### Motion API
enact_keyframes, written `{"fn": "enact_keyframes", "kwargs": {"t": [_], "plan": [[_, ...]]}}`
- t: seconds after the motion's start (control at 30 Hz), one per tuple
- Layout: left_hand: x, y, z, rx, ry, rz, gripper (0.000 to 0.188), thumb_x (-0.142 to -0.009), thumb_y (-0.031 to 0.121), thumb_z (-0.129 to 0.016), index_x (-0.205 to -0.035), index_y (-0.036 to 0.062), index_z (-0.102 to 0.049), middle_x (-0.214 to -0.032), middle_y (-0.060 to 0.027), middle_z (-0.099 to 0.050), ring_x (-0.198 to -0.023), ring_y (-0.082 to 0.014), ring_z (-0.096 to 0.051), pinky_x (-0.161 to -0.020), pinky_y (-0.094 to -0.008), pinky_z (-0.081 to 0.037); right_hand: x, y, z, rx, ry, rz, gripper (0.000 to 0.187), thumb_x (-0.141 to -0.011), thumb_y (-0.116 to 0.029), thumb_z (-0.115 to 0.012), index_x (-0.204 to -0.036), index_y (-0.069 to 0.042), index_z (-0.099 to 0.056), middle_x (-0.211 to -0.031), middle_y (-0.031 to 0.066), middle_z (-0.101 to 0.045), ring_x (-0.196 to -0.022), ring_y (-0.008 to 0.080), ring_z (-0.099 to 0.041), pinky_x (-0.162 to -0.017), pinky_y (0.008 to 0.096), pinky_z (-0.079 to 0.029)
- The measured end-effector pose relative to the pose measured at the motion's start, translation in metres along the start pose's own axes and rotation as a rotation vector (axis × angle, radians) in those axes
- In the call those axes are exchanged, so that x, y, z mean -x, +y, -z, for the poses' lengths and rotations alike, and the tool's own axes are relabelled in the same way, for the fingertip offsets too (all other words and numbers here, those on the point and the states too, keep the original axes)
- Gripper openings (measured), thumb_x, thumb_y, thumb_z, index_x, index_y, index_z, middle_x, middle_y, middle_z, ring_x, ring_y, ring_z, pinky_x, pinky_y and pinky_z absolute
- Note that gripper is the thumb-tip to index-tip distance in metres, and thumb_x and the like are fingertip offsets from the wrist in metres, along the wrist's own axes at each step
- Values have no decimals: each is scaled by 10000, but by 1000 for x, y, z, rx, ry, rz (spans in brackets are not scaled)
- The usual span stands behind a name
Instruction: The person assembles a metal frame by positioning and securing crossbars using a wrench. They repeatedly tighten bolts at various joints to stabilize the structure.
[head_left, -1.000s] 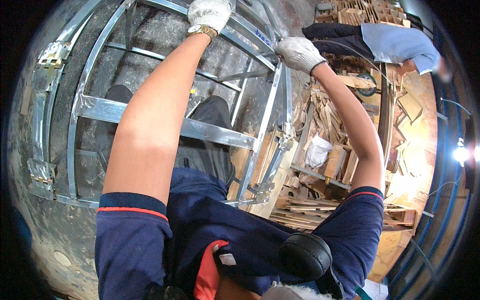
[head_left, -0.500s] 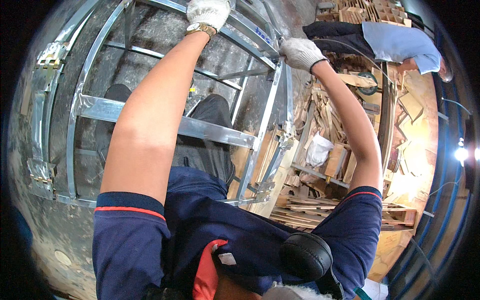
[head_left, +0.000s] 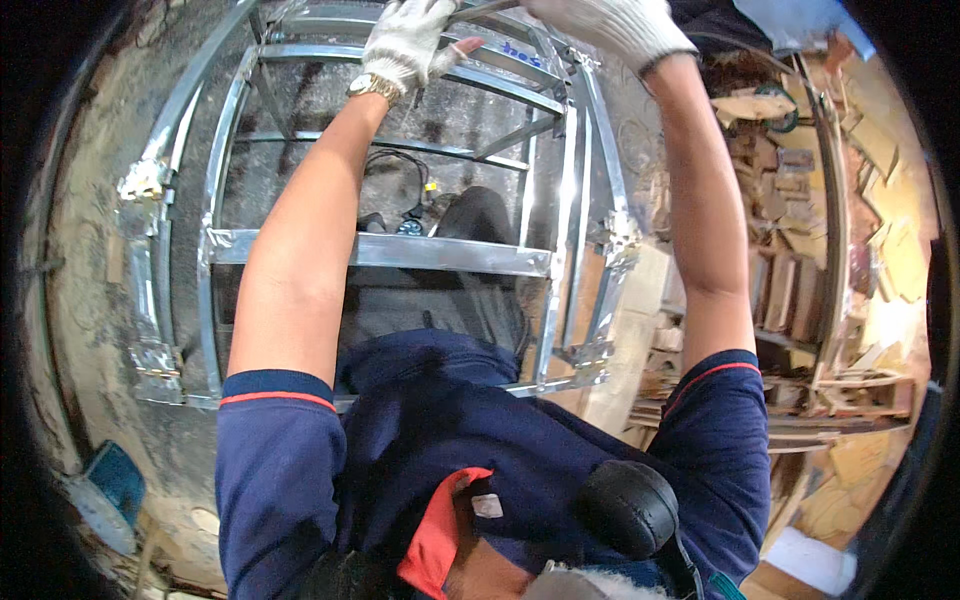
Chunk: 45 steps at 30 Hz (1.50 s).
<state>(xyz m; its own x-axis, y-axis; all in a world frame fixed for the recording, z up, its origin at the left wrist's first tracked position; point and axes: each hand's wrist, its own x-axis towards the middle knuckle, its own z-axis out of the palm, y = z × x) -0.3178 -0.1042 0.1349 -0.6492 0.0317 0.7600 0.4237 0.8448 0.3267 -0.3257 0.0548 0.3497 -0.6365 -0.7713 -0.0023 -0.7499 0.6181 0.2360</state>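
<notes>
A welded metal frame of shiny square tubes lies before me, with blue writing on a far rail. My left hand, in a white knit glove with a bare thumb tip, is over the far rails. Its thumb stretches out to the right, and the upper edge cuts off part of its fingers. Close to it, a thin grey bar slants up toward my right hand; I cannot tell whether either hand holds it. My right hand, also gloved, is above the far right corner, its fingers smeared and partly cut off.
Metal hinge-like brackets sit on the frame's left side, with similar ones on the right. Wood offcuts are heaped at the right. A blue chair-like object stands at lower left. Another person's blue shirt shows at upper right. A dark cable lies within the frame.
My right hand has left the frame's far right corner and moved up and away. My left thumb now sticks out. The view has shifted, so the frame appears lower and farther right.
</notes>
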Motion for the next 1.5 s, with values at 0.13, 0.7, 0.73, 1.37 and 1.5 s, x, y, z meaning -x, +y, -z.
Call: {"fn": "enact_keyframes", "kwargs": {"t": [0.13,0.7,0.73,1.37,1.5], "plan": [[5,-11,-15,-141,-81,63,343,-840,381,-666,-1110,173,-706,-995,-104,-601,-1000,-316,-604,-843,-409,-469,1,-10,-31,-218,198,126,286,-761,-254,-644,-903,-24,-737,-876,223,-697,-864,412,-666,-805,471,-535],[3,-17,-35,-342,-245,556,510,-953,532,-468,-839,117,-742,-832,-165,-720,-826,-368,-702,-724,-466,-540,101,47,-285,-1215,849,-1337,312,-817,-251,-732,-992,6,-769,-817,122,-735,-747,204,-670,-702,357,-505],[1,-16,-34,-334,-238,559,500,-949,525,-479,-835,116,-743,-827,-165,-720,-826,-368,-703,-722,-468,-540,105,52,-287,-1260,689,-1402,292,-817,-207,-761,-981,35,-762,-812,73,-708,-697,147,-600,-645,333,-464],[4,-26,-36,-417,-318,526,545,-923,542,-485,-894,71,-758,-866,-197,-722,-842,-381,-703,-757,-489,-539,109,68,-308,-1142,590,-1226,413,-768,-405,-720,-889,-12,-763,-876,228,-733,-868,353,-715,-784,431,-532],[3,-23,-34,-396,-306,532,561,-927,549,-477,-888,62,-752,-884,-202,-721,-861,-389,-698,-769,-489,-536,110,62,-295,-1127,579,-1249,425,-755,-420,-723,-872,-13,-762,-881,232,-730,-894,377,-705,-796,441,-532]]}}
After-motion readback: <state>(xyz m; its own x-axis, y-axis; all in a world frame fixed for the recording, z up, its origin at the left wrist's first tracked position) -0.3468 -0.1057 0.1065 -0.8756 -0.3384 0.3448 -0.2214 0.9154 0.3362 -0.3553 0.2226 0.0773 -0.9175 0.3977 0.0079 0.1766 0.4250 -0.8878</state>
